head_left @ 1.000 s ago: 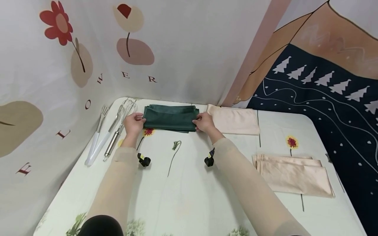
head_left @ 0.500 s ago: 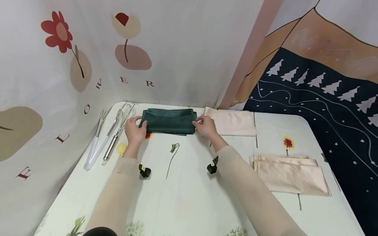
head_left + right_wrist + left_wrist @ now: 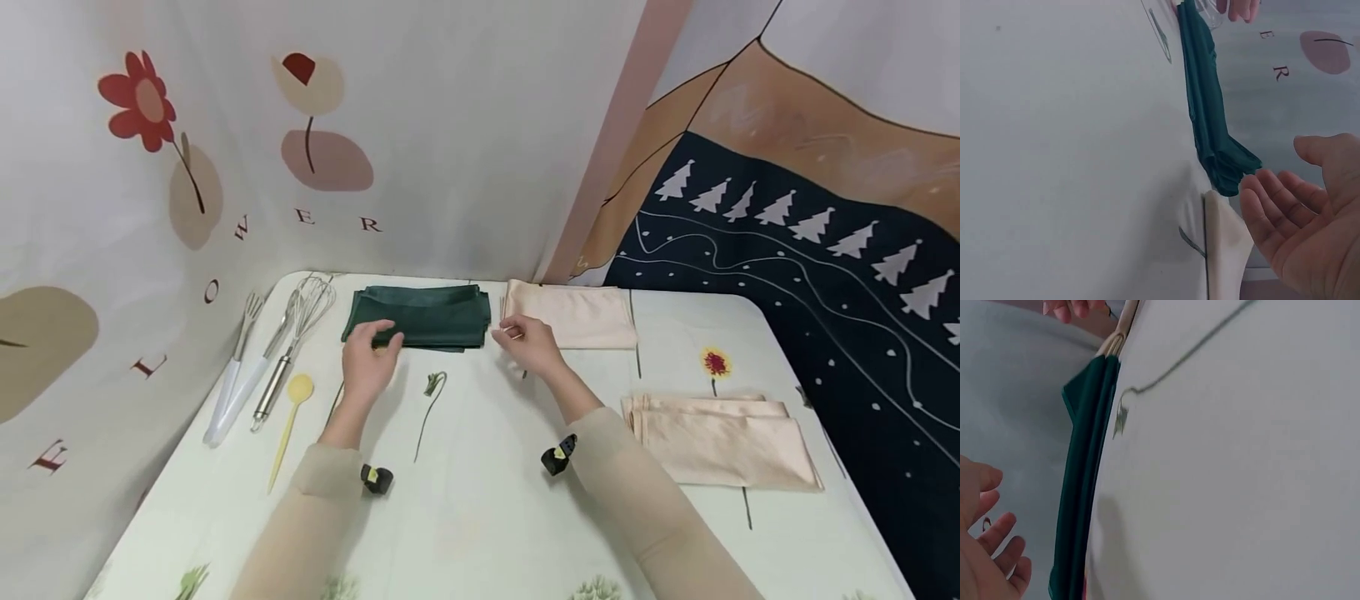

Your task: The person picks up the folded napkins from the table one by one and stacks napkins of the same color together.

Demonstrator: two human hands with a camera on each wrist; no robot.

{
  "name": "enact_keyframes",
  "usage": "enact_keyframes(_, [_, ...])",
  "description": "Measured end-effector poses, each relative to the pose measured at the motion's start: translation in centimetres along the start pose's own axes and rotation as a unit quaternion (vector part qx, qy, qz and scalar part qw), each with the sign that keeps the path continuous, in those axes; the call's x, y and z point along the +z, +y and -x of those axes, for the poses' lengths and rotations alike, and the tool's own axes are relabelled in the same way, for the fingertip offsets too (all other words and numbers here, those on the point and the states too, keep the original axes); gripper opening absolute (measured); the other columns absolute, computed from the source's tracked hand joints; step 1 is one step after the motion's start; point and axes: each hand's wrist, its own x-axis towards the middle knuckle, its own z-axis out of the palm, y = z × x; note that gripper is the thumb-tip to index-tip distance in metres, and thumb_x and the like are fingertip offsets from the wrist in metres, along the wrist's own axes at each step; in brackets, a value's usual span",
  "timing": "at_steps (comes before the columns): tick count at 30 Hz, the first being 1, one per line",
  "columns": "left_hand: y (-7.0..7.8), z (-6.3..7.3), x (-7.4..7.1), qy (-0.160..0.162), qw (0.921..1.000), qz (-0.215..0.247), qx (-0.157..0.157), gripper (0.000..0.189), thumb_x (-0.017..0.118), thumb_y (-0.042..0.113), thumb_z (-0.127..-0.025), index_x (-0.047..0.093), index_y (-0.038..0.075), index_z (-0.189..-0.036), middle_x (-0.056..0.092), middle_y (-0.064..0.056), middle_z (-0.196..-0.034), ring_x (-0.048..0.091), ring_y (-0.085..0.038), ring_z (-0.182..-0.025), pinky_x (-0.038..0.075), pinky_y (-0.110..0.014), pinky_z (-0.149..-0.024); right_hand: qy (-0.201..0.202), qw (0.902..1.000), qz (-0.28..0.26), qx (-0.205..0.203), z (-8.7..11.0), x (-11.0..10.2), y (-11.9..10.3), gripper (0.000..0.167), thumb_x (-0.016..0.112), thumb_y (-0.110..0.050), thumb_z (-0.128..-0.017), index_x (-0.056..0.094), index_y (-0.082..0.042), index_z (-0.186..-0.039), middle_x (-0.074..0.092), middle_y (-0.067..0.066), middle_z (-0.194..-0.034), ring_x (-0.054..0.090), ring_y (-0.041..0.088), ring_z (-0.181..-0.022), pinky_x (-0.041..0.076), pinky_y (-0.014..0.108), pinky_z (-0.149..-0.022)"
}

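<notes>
A dark green folded cloth lies flat at the back of the table. My left hand hovers over its front left part, fingers apart and loosely bent, holding nothing. In the left wrist view the fingers of the left hand stand away from the layered green edge. My right hand is just off the right end of the green cloth, in front of a pale beige folded cloth. The right wrist view shows the right hand palm up to the camera, with relaxed fingers and nothing held.
At left lie a wire whisk, a white-handled fork, another white-handled utensil and a yellow spoon-shaped item. A second beige folded cloth lies at right. Printed curtains stand behind the table.
Both hands have let go of the green cloth's ends and drawn back toward the body. The cloth stays on the table. The yellow spoon-shaped item has come into view from behind the left arm.
</notes>
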Motion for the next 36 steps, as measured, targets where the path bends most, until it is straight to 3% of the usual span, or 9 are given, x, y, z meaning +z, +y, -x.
enact_keyframes(5, [1.2, 1.4, 0.6, -0.048, 0.9988, 0.006, 0.007, 0.033, 0.069, 0.022, -0.098, 0.067, 0.003, -0.126, 0.061, -0.015, -0.127, 0.054, -0.034, -0.122, 0.044, -0.050, -0.103, 0.002, 0.9998, -0.013, -0.017, 1.6, -0.6, 0.2, 0.031, 0.069, -0.026, -0.098, 0.069, -0.003, -0.119, 0.072, 0.010, -0.103, 0.066, 0.024, -0.096, 0.054, 0.038, -0.086])
enact_keyframes(10, [1.7, 2.4, 1.0, -0.076, 0.9967, -0.002, 0.030, 0.033, 0.070, 0.020, -0.097, 0.068, 0.002, -0.125, 0.062, -0.015, -0.124, 0.056, -0.033, -0.116, 0.046, -0.051, -0.097, -0.005, 0.9995, -0.018, -0.025, 2.9, -1.4, 0.8, 0.036, 0.069, -0.025, -0.098, 0.067, -0.001, -0.124, 0.073, 0.011, -0.104, 0.067, 0.025, -0.097, 0.055, 0.039, -0.088])
enact_keyframes(20, [2.4, 4.1, 1.5, -0.113, 0.9910, -0.026, 0.067, 0.038, 0.070, 0.025, -0.097, 0.066, 0.004, -0.128, 0.059, -0.015, -0.133, 0.053, -0.036, -0.127, 0.042, -0.054, -0.106, 0.009, 0.9979, 0.014, -0.063, 5.5, -3.5, 2.1, 0.035, 0.070, -0.023, -0.097, 0.067, 0.001, -0.122, 0.074, 0.011, -0.104, 0.068, 0.028, -0.101, 0.053, 0.044, -0.093])
enact_keyframes(33, [3.3, 6.0, 2.7, -0.127, 0.9877, -0.034, 0.084, 0.039, 0.073, 0.024, -0.095, 0.066, 0.005, -0.128, 0.059, -0.014, -0.133, 0.052, -0.034, -0.127, 0.041, -0.053, -0.108, 0.038, 0.9969, 0.015, -0.067, 8.7, -6.7, 5.0, 0.036, 0.069, -0.021, -0.098, 0.065, 0.000, -0.126, 0.072, 0.009, -0.106, 0.067, 0.027, -0.102, 0.053, 0.046, -0.091])
enact_keyframes(36, [3.4, 6.3, 2.8, -0.137, 0.9870, -0.034, 0.076, 0.039, 0.074, 0.024, -0.094, 0.067, 0.007, -0.128, 0.058, -0.013, -0.133, 0.052, -0.034, -0.127, 0.041, -0.053, -0.108, 0.031, 0.9969, 0.016, -0.070, 9.3, -7.5, 5.6, 0.036, 0.069, -0.021, -0.098, 0.065, 0.001, -0.126, 0.072, 0.009, -0.106, 0.067, 0.026, -0.101, 0.054, 0.045, -0.090])
